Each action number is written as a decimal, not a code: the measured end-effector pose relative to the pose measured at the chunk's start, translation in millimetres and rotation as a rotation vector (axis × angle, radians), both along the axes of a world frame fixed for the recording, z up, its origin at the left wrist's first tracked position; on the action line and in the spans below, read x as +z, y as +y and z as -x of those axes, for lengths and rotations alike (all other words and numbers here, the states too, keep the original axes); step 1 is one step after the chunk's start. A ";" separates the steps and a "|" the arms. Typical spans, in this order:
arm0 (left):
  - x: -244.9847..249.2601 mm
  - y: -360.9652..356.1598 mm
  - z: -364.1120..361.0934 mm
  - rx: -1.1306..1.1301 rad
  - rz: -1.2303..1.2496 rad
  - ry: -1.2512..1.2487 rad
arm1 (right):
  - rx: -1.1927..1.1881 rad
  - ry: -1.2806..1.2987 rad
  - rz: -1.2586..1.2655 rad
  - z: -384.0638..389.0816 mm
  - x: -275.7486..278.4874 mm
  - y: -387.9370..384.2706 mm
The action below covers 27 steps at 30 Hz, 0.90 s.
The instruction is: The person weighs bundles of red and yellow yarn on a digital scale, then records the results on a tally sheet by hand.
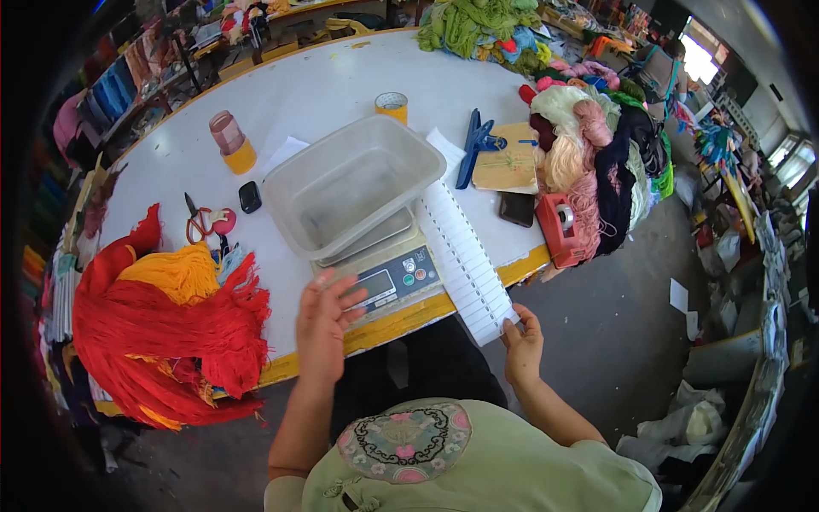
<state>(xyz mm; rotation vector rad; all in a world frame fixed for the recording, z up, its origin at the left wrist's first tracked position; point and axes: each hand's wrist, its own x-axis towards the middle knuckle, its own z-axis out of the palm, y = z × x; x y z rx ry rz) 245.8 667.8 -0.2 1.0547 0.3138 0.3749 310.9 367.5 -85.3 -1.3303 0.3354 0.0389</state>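
Paper strip (459, 256): near end pinched in the right hand (523, 338), thumb against fingers.
Left hand (328, 317): half open, holds nothing, just by the scale (414, 271).
Tub (375, 212): on the scale, past the left hand.
Red yarn (171, 316): left of the left hand.

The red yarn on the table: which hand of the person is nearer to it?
Left. The left hand, open near the front of the scale, is right of the red yarn; the right hand is farther right, holding the paper strip.
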 end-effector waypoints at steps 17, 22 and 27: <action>-45.5 -136.2 -101.9 -0.606 -1.627 0.070 | 0.184 -0.153 0.059 12.0 -0.4 -10.8; -26.1 -122.5 -85.9 -0.379 -1.648 -0.084 | 0.197 -0.156 -0.041 -2.3 1.4 8.1; -44.4 -120.8 -52.1 -0.435 -1.767 -0.047 | 0.267 -0.321 0.669 13.5 -1.2 -14.4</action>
